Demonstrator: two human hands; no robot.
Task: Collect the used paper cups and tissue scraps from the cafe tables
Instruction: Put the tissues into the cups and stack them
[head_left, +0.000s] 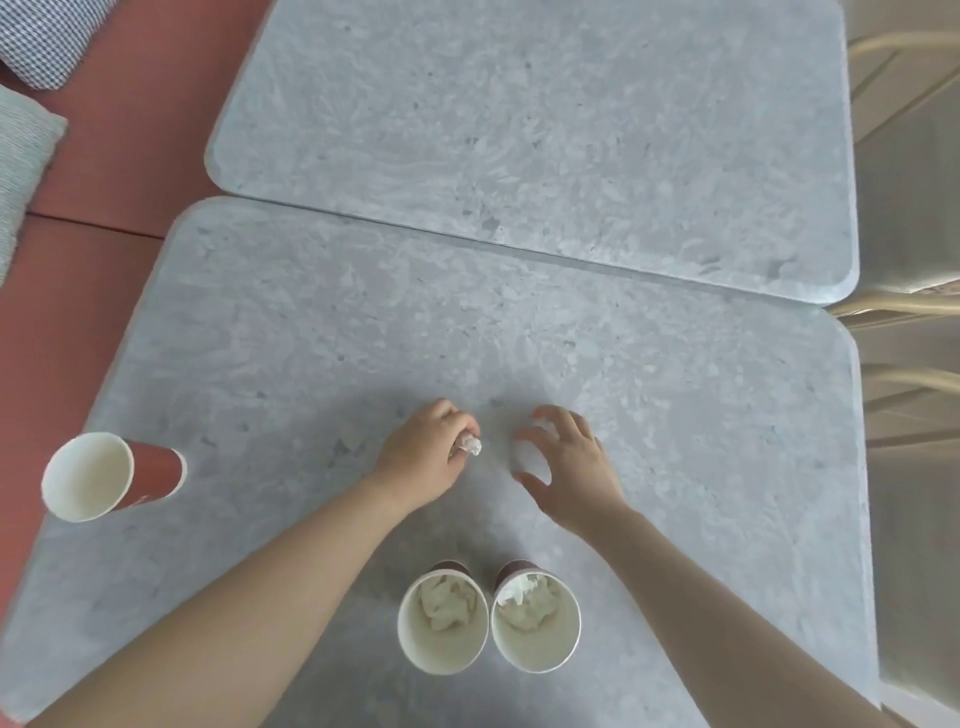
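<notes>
My left hand (428, 457) is curled round a small white tissue scrap (470, 445) at the middle of the near grey table (260, 338). Beside it, my right hand (569, 467) hovers over the tabletop with fingers spread and loosely bent, holding nothing. Two paper cups stand side by side near the front edge, between my forearms: the left cup (443, 618) and the right cup (535, 618) each hold crumpled tissue. A third, red-walled paper cup (111, 475) stands at the table's left edge and looks empty.
A second grey table (545, 119) butts against the far edge of the near one. A red bench (119, 130) with cushions (21, 156) runs along the left. Pale wooden chairs (909, 291) stand on the right.
</notes>
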